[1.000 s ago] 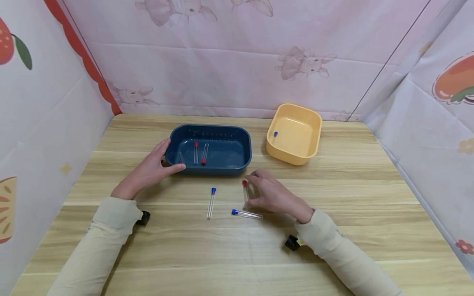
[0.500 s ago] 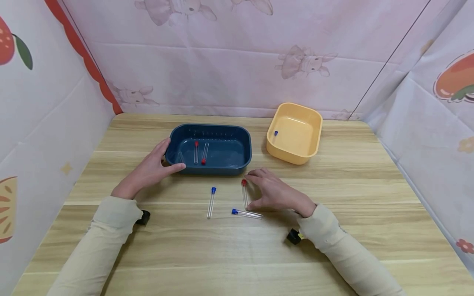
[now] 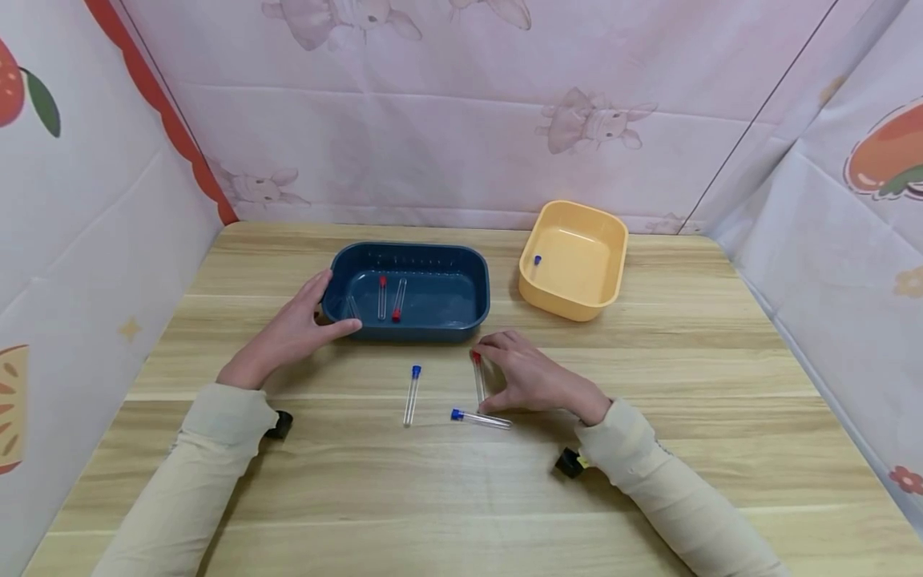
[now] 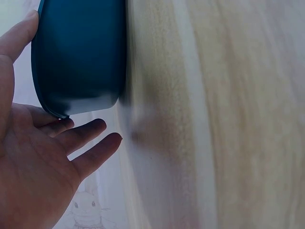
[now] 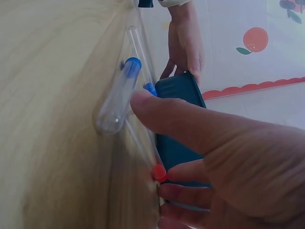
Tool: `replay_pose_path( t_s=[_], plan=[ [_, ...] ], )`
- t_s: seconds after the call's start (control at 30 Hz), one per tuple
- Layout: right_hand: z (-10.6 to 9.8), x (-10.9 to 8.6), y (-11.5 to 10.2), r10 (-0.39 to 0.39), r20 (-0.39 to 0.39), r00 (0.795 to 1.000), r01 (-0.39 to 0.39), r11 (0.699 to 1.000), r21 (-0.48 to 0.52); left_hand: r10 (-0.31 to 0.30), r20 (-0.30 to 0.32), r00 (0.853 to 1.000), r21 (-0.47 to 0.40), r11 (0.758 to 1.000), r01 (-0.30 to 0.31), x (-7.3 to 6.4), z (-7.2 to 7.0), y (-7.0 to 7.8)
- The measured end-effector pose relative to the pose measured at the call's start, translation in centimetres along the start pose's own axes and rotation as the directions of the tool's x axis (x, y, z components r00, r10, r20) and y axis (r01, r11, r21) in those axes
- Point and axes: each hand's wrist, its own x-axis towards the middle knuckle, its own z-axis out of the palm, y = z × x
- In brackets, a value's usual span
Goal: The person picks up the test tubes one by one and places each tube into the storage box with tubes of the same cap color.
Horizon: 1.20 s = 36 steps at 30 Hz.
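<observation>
My left hand (image 3: pixel 284 328) rests at the left end of a dark blue bin (image 3: pixel 450 332), thumb at its front rim, the other fingers loosely extended in the left wrist view. On the table, my right hand (image 3: pixel 530 373) spans a red-capped test tube (image 3: pixel 479 381) lengthwise, fingertips at the cap and thumb by the lower end. The right wrist view shows the red cap (image 5: pixel 159 172) against a fingertip. A blue-capped test tube (image 3: pixel 479 419) lies crosswise just below the thumb. Another blue-capped test tube (image 3: pixel 412 397) lies further left.
Inside the blue bin lie two red-capped test tubes (image 3: pixel 382 298) and a clear tube partly hidden near the left hand. A yellow bin (image 3: pixel 570 304) stands back right, holding something with a blue cap (image 3: pixel 537 260). Fabric walls (image 3: pixel 447 152) enclose the table.
My right hand has shifted slightly, its thumb now lower by the red-capped tube's end, and that tube has moved a little. My left hand and both bins stay put.
</observation>
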Motion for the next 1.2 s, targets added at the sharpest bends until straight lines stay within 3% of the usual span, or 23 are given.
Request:
replay_pose_path(
  t_s=[0.33,0.93,1.2],
  plan=[
    [0.19,0.11,0.05,-0.007,-0.017,1.000,0.007,1.000,-0.019,0.000,0.000,1.000,0.002,1.000,0.000,0.02,-0.04,0.02],
    [-0.20,0.33,-0.20,0.096,-0.017,0.995,-0.097,0.994,-0.056,0.011,-0.003,1.000,0.004,1.000,-0.011,0.05,-0.10,0.06],
    [-0.19,0.40,-0.17,0.102,-0.013,0.995,-0.102,0.993,-0.054,0.007,0.007,1.000,0.005,1.000,-0.007,0.00,-0.09,-0.09]
  ],
)
